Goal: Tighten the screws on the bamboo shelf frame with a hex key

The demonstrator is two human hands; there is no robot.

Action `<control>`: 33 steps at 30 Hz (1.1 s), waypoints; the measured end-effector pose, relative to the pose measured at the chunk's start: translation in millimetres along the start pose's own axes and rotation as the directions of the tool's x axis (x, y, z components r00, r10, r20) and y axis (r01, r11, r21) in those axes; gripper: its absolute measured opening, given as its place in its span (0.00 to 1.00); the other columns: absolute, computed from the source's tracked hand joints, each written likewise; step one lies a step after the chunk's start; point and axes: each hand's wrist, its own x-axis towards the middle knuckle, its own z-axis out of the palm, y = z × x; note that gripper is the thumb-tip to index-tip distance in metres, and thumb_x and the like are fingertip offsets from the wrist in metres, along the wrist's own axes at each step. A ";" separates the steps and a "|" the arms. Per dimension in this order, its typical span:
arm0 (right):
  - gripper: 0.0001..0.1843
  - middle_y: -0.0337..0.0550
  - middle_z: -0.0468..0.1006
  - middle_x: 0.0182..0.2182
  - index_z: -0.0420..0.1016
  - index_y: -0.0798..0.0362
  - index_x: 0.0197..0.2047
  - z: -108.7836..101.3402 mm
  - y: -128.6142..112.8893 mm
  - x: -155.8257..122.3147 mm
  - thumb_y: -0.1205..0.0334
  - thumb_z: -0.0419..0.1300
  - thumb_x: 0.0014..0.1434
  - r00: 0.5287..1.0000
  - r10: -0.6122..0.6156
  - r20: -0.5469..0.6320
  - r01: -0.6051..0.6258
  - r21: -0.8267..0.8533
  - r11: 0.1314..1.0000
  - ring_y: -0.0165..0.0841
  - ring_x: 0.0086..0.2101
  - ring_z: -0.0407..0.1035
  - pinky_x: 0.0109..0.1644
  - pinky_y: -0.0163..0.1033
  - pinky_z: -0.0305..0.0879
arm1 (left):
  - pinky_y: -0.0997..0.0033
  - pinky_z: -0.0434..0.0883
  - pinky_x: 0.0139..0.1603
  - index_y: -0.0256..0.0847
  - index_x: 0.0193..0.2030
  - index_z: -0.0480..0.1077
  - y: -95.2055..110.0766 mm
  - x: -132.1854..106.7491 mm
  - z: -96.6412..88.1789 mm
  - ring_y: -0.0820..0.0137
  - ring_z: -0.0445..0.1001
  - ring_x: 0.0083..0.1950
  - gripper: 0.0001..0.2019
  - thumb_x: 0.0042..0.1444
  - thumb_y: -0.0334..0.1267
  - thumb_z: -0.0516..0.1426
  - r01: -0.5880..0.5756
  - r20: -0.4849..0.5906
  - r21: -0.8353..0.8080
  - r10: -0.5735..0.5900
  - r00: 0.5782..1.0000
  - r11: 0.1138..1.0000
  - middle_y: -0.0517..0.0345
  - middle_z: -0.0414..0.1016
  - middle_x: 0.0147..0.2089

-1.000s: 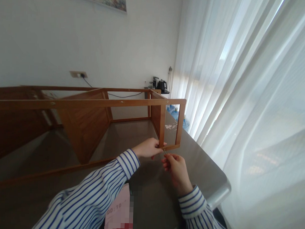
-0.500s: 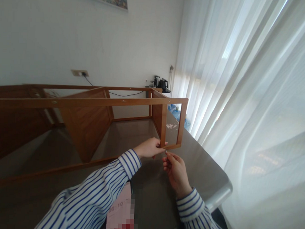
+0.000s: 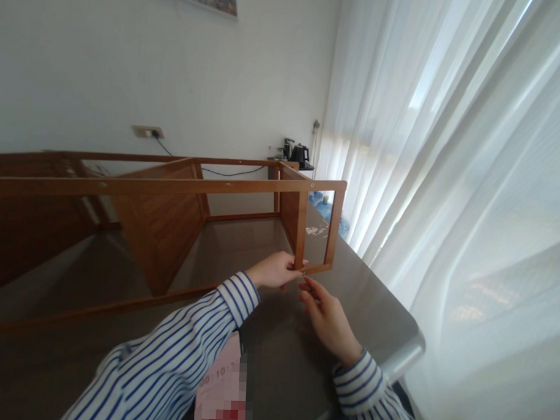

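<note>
A brown wooden shelf frame lies on its side across a grey table. My left hand is closed around the frame's near lower corner, thumb and fingers pinching the wood beside the upright. Just to the right and below, my right hand has its thumb and fingers bent together at the underside of that corner. A tiny metal piece shows at the wood's edge by the right fingertips. It is too small to name, and I cannot tell whether the fingers grip it. Both sleeves are blue-and-white striped.
The grey table's rounded corner is at the right, beside white curtains. A phone showing a timer lies below my left forearm. A black kettle stands on a far stand. A wall socket holds a plugged cable.
My right hand has turned, its wrist moving right and slightly down while the fingertips stay at the corner. The small metal piece shows less. My left hand keeps its hold.
</note>
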 end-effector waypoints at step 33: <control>0.23 0.42 0.73 0.19 0.71 0.52 0.23 29.5 -10.5 3.1 0.45 0.52 0.60 0.870 0.388 -0.306 -0.303 0.289 0.908 0.30 0.20 0.65 0.25 0.34 0.56 | 0.77 0.63 0.21 0.34 0.52 0.72 1.2 -0.5 -0.8 0.75 0.67 0.21 0.24 0.52 0.48 0.56 0.008 -0.004 0.004 -0.008 1.000 1.000 0.55 0.78 0.33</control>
